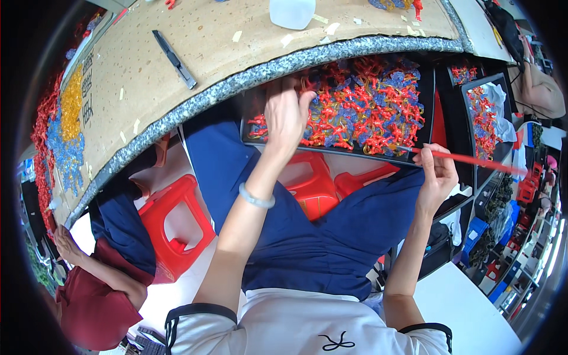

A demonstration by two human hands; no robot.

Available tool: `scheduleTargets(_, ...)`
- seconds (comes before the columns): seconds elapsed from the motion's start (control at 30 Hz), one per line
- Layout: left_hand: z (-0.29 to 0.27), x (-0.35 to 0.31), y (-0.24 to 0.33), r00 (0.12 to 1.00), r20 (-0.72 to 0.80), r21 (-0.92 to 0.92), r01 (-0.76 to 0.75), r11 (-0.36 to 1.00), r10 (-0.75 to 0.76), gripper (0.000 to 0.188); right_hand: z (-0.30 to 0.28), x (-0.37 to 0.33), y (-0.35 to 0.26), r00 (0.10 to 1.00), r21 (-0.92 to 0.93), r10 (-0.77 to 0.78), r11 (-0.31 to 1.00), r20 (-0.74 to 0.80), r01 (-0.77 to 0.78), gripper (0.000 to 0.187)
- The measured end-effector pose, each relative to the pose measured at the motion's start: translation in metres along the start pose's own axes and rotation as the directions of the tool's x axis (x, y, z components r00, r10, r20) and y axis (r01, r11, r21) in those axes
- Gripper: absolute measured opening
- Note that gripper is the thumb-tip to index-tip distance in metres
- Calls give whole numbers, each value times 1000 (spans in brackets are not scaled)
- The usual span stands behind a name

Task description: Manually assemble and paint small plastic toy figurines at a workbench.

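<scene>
A black tray (387, 157) lies across my lap, partly under the table's edge, filled with small red, blue and yellow plastic figures (355, 109). My left hand (287, 115) reaches over its left part, thumb spread from the fingers. The fingertips go into shadow under the table edge, so what they touch is hidden. My right hand (436, 171) is at the tray's near right corner, closed on a thin red-handled paintbrush (473, 160). Its tip points left over the figures near the tray's front rim.
The speckled-edged table (213, 35) holds a utility knife (174, 59), a white container (292, 13) and piles of red, blue and yellow pieces (65, 142) at left. Another tray of figures (482, 121) stands at right. Red stools (177, 231) are below. A co-worker in maroon (97, 302) sits left.
</scene>
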State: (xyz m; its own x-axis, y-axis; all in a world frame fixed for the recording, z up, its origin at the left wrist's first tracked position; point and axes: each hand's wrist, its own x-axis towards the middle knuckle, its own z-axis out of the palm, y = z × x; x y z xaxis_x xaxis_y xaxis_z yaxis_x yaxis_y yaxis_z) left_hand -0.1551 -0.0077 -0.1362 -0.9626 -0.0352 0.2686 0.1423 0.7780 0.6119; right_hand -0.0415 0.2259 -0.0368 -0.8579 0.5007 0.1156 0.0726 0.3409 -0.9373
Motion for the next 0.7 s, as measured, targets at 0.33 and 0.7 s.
scheduleTargets(0.33,-27,-57,70,819,572,-816,573,-78,36,30,35,-25,-27,987,355,-136,930,90,96,14)
scheduleTargets(0.7,-30,-55,61,805,562,-795,589,-144,190,32,33,-18,-39,960,133,-258,961,112,243,21)
